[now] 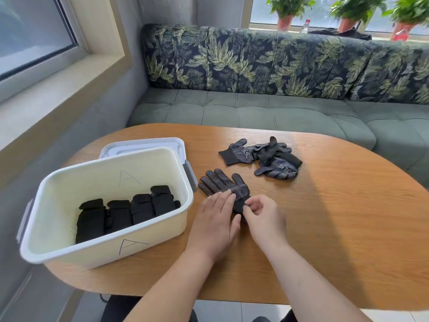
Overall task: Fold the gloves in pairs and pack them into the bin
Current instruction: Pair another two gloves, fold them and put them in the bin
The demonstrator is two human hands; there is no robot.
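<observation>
Now, left hand [216, 219]: fingers flat, pressing the glove [222, 182].
Right hand [262, 214]: fingers pinch its cuff [240, 204].
Bin [157, 238]: folded pairs [125, 213] inside.

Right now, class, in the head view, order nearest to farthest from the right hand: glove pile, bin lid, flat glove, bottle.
1. flat glove, pinched by the right hand.
2. glove pile, just beyond.
3. bin lid, far left.
4. bottle, far back.
</observation>
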